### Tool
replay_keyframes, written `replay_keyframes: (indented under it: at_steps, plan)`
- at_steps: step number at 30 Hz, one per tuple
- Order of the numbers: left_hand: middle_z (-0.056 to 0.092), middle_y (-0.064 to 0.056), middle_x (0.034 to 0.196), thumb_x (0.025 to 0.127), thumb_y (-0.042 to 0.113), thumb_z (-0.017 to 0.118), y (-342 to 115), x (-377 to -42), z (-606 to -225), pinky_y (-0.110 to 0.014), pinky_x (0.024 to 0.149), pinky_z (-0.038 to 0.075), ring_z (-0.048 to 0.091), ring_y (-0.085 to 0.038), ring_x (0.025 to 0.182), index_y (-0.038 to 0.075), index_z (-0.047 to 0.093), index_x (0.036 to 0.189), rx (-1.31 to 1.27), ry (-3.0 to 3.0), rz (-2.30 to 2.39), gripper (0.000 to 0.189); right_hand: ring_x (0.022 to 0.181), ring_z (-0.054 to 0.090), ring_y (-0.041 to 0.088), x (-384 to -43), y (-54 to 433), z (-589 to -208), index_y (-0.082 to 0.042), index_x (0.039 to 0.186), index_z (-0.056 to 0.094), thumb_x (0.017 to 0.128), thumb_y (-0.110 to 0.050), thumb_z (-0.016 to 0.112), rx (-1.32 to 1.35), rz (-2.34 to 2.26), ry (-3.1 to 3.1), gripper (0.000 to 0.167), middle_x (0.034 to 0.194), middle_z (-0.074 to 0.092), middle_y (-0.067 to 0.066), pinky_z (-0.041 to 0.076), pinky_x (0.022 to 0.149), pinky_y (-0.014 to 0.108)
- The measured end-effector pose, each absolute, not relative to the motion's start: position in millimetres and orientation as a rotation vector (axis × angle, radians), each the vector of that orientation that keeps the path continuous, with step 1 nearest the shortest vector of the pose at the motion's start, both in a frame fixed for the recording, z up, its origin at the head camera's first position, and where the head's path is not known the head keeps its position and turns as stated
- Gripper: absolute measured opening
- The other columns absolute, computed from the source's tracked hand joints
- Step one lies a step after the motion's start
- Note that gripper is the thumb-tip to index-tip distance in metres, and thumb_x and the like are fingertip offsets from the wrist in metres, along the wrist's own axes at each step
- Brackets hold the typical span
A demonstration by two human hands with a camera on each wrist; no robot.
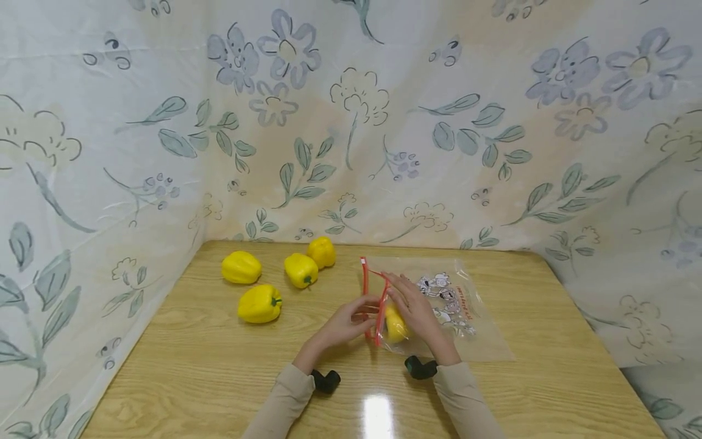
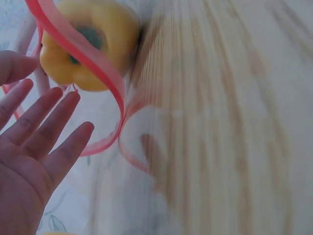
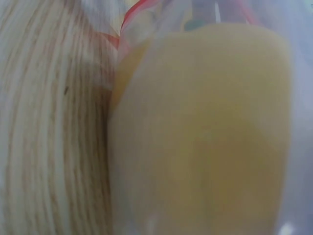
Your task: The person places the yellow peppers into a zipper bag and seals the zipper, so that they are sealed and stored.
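Observation:
A clear zip bag (image 1: 488, 332) with a red closure strip and printed cartoon figures lies on the table, its mouth gaping to the left. One yellow bell pepper (image 1: 396, 324) is inside, near the mouth; its green stem end faces the opening in the left wrist view. My right hand (image 1: 415, 308) lies over the bag above this pepper and grips the bag's red edge with its fingertips. At the mouth is my left hand (image 1: 347, 322), its fingers (image 2: 51, 125) spread and holding nothing. The right wrist view shows the bagged pepper (image 3: 205, 132) close up, without the hand.
Several yellow bell peppers stay outside the bag on the left: one pepper (image 1: 241, 267) at the far left, another pepper (image 1: 260, 303) nearer, and a pair behind, including one pepper (image 1: 321, 252) at the back. A floral cloth (image 1: 351, 183) hangs behind the wooden table (image 1: 192, 366).

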State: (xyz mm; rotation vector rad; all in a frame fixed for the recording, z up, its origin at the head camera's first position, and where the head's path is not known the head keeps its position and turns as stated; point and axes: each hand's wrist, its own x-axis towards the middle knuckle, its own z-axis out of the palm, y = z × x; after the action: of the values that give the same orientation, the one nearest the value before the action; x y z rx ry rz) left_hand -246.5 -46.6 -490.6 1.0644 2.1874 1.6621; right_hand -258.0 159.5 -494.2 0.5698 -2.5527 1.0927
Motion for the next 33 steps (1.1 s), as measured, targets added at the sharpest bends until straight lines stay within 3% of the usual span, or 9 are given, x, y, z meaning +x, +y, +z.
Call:
replay_keyframes:
  at_steps: [5,11,27,33]
  plan:
    - [0.054,-0.01,0.129,0.091,0.006,0.057,-50.7,-252.5,-504.4,-0.047,0.098,0.043,0.053,-0.032,0.116,0.007,0.049,0.128,1.052,2.259,1.623,0.038,0.131,0.034,0.04,-257.4,158.4,-493.9,-0.03,0.138,0.045,0.098,-0.032,0.045,0.556,1.074,-2.568,0.04,0.14,0.046,0.009,0.027,0.098,0.068]
    - [0.054,0.0,0.13,0.093,0.017,0.057,-57.3,-255.0,-507.7,-0.041,0.099,0.044,0.054,-0.024,0.117,0.016,0.05,0.13,1.073,2.327,1.537,0.037,0.131,0.035,0.039,-257.3,158.3,-494.2,-0.03,0.138,0.044,0.098,-0.032,0.045,0.565,1.079,-2.57,0.04,0.139,0.047,0.007,0.026,0.099,0.068]
    - [0.051,-0.001,0.134,0.093,0.016,0.057,-45.5,-258.4,-496.5,-0.044,0.1,0.042,0.051,-0.019,0.12,0.021,0.038,0.139,1.088,2.401,1.522,0.05,0.13,0.036,0.04,-255.9,157.6,-492.3,-0.028,0.136,0.047,0.097,-0.032,0.046,0.587,1.065,-2.565,0.039,0.137,0.049,0.005,0.027,0.099,0.067]
    - [0.051,-0.011,0.134,0.092,0.009,0.057,-42.8,-251.2,-481.4,-0.051,0.101,0.039,0.049,-0.029,0.121,0.01,0.036,0.14,1.059,2.346,1.58,0.052,0.13,0.036,0.041,-256.3,157.1,-491.6,-0.027,0.136,0.047,0.097,-0.031,0.047,0.614,1.049,-2.561,0.039,0.138,0.049,0.004,0.026,0.1,0.068]
